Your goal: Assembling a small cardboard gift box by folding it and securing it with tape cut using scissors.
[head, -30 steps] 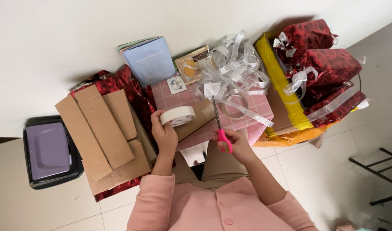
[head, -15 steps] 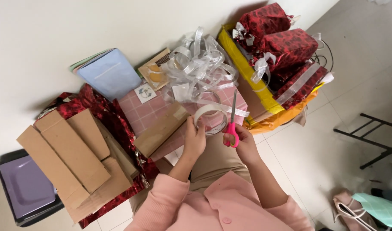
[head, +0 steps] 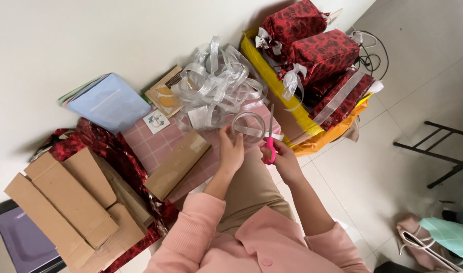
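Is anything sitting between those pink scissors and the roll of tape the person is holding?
Nothing visible does. The left hand holds the tape roll and the right hand holds the scissors right beside it, blades up along the roll's edge. The ribbon pile lies behind, not between them.

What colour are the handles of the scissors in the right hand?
Bright pink handles on the scissors, blades grey metal, held in the right hand; shown in the head view.
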